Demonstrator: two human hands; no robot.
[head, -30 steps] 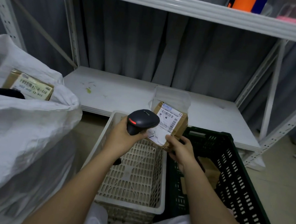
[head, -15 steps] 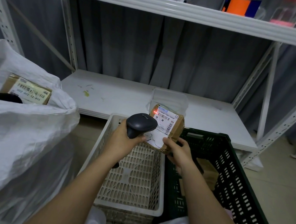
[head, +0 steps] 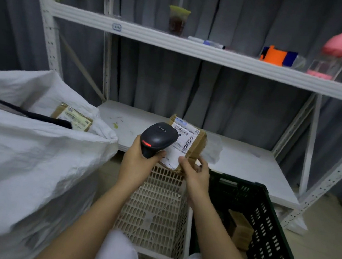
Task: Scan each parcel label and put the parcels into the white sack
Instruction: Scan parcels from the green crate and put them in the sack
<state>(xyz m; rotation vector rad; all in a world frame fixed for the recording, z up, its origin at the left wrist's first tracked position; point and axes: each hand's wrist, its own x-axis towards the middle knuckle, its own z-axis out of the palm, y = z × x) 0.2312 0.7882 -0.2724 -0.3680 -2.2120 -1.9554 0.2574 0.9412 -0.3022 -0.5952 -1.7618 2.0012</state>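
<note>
While the left hand (head: 139, 164) grips a dark handheld scanner (head: 158, 138) by its handle, fingers wrapped round it, the right hand (head: 194, 173) pinches a brown cardboard parcel (head: 188, 141) at its lower edge, thumb on the white label (head: 183, 137), fingers curled under. Scanner head sits just in front of the label's left part, red strip lit on its back; whether it touches the parcel, cannot tell. Parcel is held tilted, label face up toward the person, above the far end of a cream slotted basket (head: 155, 210). White sack (head: 27, 158) stands to the left, mouth open, 1 labelled parcel in the sack (head: 72, 116) lying near its far rim beside a black strap (head: 26, 111). Dark green crate (head: 271, 236) sits touching the basket's right side, brown boxes (head: 240, 232) inside it. Behind, a white metal rack: lower shelf (head: 237, 160) bare-topped apart from smudges, upper shelf (head: 198, 50) carrying a drink cup (head: 177, 20), a marker (head: 207, 42), an orange and blue item (head: 276, 55), a pink item (head: 338, 43). Grey curtain (head: 224, 97) hangs behind the rack.
</note>
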